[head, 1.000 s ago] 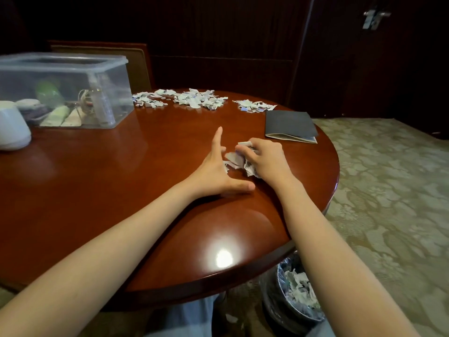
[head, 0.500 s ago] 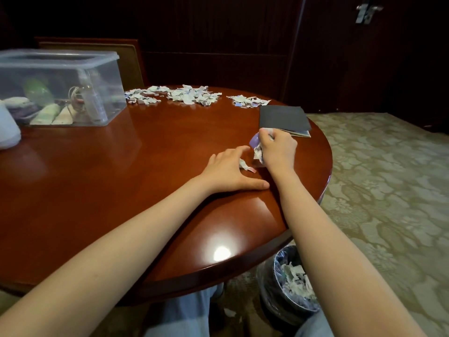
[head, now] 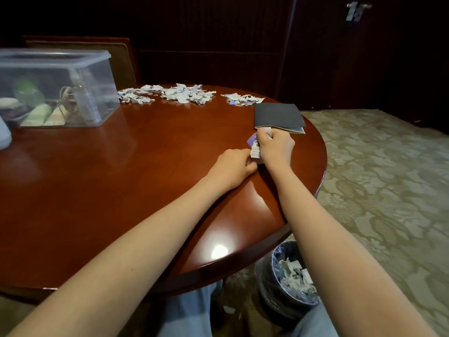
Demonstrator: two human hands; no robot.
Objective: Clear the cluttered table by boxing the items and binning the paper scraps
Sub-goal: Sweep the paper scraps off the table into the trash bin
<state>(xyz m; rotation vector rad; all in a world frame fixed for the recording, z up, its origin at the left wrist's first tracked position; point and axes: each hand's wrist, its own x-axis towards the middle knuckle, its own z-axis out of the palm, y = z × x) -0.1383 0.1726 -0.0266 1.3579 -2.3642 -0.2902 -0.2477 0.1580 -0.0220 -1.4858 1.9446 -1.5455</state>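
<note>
A: Nearest first. Bin at lower right of frame, on the floor just under the surface edge, already part full of torn paper.

B: Noted. Hands?

A: Mid-frame, right of centre. Right hand clenched round a wad of scraps, knuckles up, paper poking out on the left side of the fist. Left hand curled on the surface, touching the bottom of the wad. Cannot tell whether anything is pinched in it.

B: Step in hand?

A: Probably gathering the last loose bits of this batch before the drop. Squeeze the wad tight and tuck in whatever sticks out. Sweep strays toward the fist with the left hand rather than picking one by one.

B: Then the carry?

A: Pull back and down toward lower right, past the surface edge. Release only once right above the bin mouth. Cup the left hand underneath if needed. One floor scrap lying left of the bin, so worth the care.

B: Obstacles?

A: Dark notebook just beyond the right hand, nearly touching. Avoid nudging it toward the edge. Likely one for the box, not the bin.

B: Farther out?

A: Scrap piles in a row along the far edge, upper centre of frame, well apart from both hands. Clear box at upper left, items already inside. Plenty left to bin.
</note>
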